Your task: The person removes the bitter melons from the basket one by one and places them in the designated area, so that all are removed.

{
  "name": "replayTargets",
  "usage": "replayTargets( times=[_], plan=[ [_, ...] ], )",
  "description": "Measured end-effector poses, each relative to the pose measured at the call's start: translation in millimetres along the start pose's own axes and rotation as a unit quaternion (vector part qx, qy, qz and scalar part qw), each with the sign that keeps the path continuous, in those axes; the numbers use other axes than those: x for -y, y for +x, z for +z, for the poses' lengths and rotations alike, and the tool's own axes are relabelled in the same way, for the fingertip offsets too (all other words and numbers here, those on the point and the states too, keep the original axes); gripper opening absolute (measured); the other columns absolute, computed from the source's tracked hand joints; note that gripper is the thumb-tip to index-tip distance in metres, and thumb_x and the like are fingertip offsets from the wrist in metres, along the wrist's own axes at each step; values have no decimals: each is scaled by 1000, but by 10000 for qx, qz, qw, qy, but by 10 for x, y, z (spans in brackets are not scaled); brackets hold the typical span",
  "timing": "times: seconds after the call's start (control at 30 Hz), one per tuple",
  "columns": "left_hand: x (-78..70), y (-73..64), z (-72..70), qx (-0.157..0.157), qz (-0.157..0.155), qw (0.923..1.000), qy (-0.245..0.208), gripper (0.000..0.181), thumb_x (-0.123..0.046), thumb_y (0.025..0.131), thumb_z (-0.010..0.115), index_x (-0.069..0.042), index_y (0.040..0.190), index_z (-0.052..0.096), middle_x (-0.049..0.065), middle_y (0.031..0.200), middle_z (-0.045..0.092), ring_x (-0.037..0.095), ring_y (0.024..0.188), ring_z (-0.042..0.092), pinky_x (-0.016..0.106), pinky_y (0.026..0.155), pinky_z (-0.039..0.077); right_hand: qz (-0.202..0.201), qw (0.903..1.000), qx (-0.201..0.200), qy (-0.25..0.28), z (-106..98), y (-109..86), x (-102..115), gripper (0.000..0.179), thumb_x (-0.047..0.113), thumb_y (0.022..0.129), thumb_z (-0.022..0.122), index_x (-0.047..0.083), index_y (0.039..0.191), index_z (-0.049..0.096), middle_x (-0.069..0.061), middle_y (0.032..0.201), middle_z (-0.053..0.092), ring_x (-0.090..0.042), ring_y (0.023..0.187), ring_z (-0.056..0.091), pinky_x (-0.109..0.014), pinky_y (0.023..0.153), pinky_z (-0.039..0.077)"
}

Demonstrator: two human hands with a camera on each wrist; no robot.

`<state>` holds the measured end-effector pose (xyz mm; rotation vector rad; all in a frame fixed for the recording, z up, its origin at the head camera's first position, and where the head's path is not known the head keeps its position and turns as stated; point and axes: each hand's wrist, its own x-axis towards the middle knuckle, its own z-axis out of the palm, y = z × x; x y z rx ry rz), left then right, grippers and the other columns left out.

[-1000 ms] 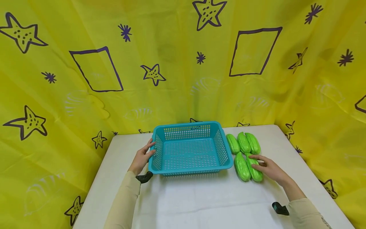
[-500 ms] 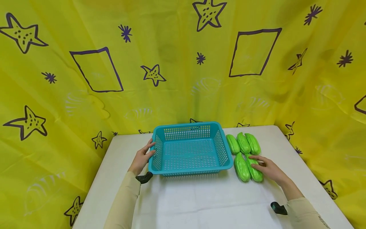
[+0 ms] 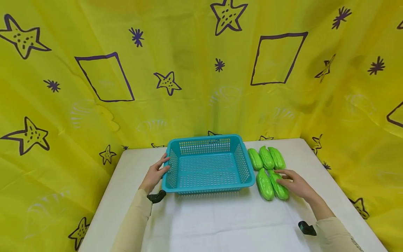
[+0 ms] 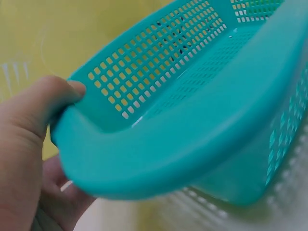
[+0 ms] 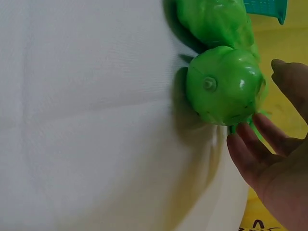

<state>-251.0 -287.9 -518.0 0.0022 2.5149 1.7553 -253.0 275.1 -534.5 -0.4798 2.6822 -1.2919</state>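
In the head view, a turquoise plastic basket (image 3: 206, 164) with grid-like holes sits on the white table, and nothing lies inside it. My left hand (image 3: 154, 175) grips its left rim; in the left wrist view the thumb (image 4: 57, 94) hooks over the edge with fingers beneath. Right of the basket lie several glossy green cucumber-like vegetables in two rows. My right hand (image 3: 296, 183) is over the front right vegetable (image 3: 278, 185), its fingers loosely bent. Seen from the right wrist, the fingertips reach the side of that vegetable (image 5: 224, 86), the thumb standing away from it.
The white tabletop (image 3: 214, 220) extends in front of the basket. Yellow curtains (image 3: 195, 112) with starfish drawings hang behind and at both sides. Another front-row vegetable (image 3: 265, 185) lies close beside the one under my right hand. Black wrist straps or mounts (image 3: 156, 197) sit under both wrists.
The head view has shifted very slightly. Both hands, the basket and the vegetables keep nearly the same places.
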Motion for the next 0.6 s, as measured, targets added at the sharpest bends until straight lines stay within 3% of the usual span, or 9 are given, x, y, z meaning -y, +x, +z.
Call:
replayTargets(
  times=[0.1, 0.17, 0.23, 0.37, 0.47, 0.53, 0.6],
  plan=[
    [-60, -24, -41, 18, 219, 9967, 785, 50, -21, 101, 55, -10, 148, 43, -5, 162, 20, 35, 144, 27, 53, 109, 36, -336, 9989, -201, -261, 9, 17, 69, 38, 15, 99, 59, -5, 131, 57, -32, 135, 45, -54, 118, 45, -64, 89, 47],
    [-113, -54, -58, 25, 472, 9885, 1437, 49, -18, 101, 55, -5, 147, 43, 4, 161, 23, 38, 142, 30, 54, 110, 34, -563, 9964, -350, -529, 46, 36, 145, 35, 12, 98, 59, -5, 128, 58, -31, 131, 48, -52, 116, 47, -64, 87, 48],
    [-167, -90, -61, 15, 726, 9756, 2071, 49, -15, 101, 55, -1, 146, 43, 12, 160, 25, 40, 142, 27, 56, 111, 31, -767, 9930, -481, -753, 103, 62, 245, 34, 10, 97, 60, -6, 127, 58, -30, 130, 49, -50, 115, 48, -64, 87, 48],
    [-258, -193, -21, 37, 1227, 9451, 3028, 51, -11, 99, 57, 4, 145, 42, 21, 156, 28, 46, 142, 22, 62, 110, 27, -1195, 9850, -583, -1103, 247, 150, 491, 36, 9, 95, 62, -5, 128, 57, -30, 132, 47, -49, 119, 46, -66, 90, 44],
    [-308, -295, 76, 101, 1730, 9161, 3615, 54, -11, 97, 60, 3, 146, 41, 21, 155, 30, 47, 142, 22, 62, 109, 30, -1613, 9756, -645, -1341, 373, 222, 682, 38, 10, 94, 63, -2, 130, 57, -29, 137, 44, -50, 124, 41, -68, 95, 39],
    [-334, -383, 168, 67, 2168, 8927, 3950, 56, -12, 96, 62, 2, 146, 41, 20, 155, 32, 46, 141, 24, 60, 109, 31, -1952, 9662, -659, -1548, 473, 273, 804, 40, 12, 94, 64, 0, 132, 57, -29, 140, 42, -49, 127, 39, -68, 97, 37],
    [-341, -477, 271, 4, 2601, 8629, 4334, 58, -15, 96, 64, 1, 147, 41, 19, 154, 33, 44, 142, 25, 58, 111, 31, -2274, 9548, -636, -1806, 575, 315, 927, 43, 16, 95, 63, 2, 136, 55, -27, 145, 38, -48, 130, 35, -66, 100, 36]
  ],
)
